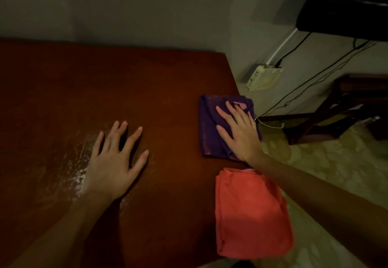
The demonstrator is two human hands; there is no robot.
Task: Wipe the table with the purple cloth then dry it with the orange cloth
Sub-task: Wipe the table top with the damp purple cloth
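Folded orange cloth (252, 215): lies at the near right edge of the reddish-brown wooden table (105, 83), part overhanging the edge.
Left hand (113, 160): flat on the tabletop, fingers straight and spread, holding nothing; a wet, shiny streak (77, 162) just beside it on the left.
Right hand (239, 133): palm down on the folded purple cloth (212, 129), fingers straight, pressing, not curled round it.
Purple cloth: at the table's right edge, just beyond the orange cloth.
Cream wall-mounted box (263, 77) with black cables: beyond the table, on the wall.
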